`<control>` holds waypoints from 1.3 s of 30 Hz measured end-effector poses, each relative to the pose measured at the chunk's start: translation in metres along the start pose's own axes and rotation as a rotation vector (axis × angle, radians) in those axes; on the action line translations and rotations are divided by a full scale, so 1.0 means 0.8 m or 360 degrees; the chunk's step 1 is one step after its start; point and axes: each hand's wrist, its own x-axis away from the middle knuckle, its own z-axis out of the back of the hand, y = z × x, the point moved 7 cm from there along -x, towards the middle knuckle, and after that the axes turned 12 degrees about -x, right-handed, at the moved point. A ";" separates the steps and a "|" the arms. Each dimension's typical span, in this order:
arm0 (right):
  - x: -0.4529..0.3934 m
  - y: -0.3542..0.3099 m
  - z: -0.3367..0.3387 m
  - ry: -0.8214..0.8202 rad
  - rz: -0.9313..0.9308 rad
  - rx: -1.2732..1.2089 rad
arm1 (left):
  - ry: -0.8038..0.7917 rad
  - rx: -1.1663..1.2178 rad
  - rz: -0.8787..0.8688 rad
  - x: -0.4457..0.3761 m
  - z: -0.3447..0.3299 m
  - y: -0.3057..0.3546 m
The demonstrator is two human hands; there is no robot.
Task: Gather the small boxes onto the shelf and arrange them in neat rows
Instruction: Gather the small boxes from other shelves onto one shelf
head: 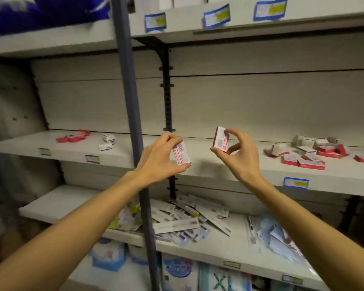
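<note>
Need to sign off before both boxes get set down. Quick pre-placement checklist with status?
1. Left hand grips its box: ok.
2. Right hand pinches its box: ok.
3. Bare spot on the middle shelf below the hands: ok.
4. Red boxes on the right in neat rows: not ok, jumbled.
5. Boxes at left gathered: not ok, scattered.
6. Box labels facing one way: cannot tell.
</note>
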 end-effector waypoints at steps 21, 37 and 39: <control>-0.026 -0.133 -0.504 -0.0423 0.0103 -0.0461 | -0.0092 -0.0460 0.0566 0.158 0.075 -0.426; -0.129 -0.111 -0.728 -0.0474 0.0066 -0.0229 | -0.0117 -0.0436 0.0653 0.113 0.027 -0.660; -0.134 -0.109 -0.757 -0.0477 0.0049 -0.0167 | -0.0133 -0.0438 0.0636 0.111 0.019 -0.687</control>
